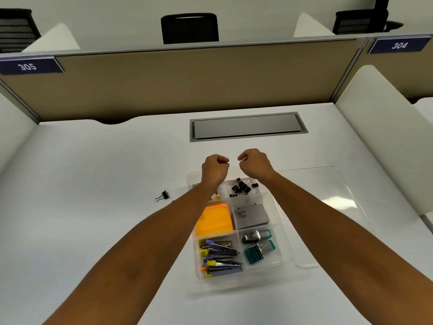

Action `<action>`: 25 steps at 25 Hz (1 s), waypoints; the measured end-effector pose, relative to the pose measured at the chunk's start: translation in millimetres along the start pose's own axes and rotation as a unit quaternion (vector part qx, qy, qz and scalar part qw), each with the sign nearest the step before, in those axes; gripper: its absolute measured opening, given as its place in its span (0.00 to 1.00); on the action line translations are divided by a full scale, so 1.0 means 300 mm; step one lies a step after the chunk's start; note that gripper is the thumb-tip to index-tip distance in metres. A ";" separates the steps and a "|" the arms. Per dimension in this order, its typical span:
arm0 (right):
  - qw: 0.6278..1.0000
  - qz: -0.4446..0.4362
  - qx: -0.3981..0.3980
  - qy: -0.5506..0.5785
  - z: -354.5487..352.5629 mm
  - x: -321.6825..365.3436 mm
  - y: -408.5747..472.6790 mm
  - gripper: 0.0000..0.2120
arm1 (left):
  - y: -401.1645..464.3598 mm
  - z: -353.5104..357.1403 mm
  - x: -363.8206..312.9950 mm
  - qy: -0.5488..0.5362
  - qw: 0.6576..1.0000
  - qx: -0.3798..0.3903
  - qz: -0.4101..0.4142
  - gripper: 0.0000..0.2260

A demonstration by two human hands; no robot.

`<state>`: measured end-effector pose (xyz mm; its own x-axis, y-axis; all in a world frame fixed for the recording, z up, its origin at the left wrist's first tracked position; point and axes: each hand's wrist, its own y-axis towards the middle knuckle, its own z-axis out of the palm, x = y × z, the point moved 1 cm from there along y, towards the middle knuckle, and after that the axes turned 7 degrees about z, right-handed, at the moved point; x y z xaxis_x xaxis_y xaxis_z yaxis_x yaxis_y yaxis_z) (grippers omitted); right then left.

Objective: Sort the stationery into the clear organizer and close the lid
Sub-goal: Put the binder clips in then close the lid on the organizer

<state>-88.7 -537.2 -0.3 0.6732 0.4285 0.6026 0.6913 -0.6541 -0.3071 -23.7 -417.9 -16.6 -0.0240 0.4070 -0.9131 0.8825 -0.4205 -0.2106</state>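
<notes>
Both hands, left and right, hover curled above the organizer's far edge. Whether they pinch anything is unclear. One binder clip lies on the desk to its left.

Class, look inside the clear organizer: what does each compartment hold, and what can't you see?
In the clear organizer: binder clips at the far right, orange sticky notes, a grey box, staplers, teal stamps. The left forearm covers most of the far-left compartment.

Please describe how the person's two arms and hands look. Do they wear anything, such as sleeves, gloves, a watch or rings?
Both forearms are bare up to the bottom edge of the picture: no sleeves show. The left hand and the right hand wear no gloves. No watch, bracelet or band shows on either wrist. The fingers are too small to tell about rings.
</notes>
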 end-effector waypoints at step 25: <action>0.882 -0.293 0.130 -0.346 0.617 0.394 -0.249 0.12 | -0.048 -0.622 0.420 0.231 0.972 -0.041 0.008 0.16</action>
<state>-12.1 -322.4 -42.6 0.1163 0.9822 0.1476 0.9501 -0.0667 -0.3047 48.3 -209.2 -63.3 0.1865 0.7294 -0.6582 0.9157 -0.3718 -0.1525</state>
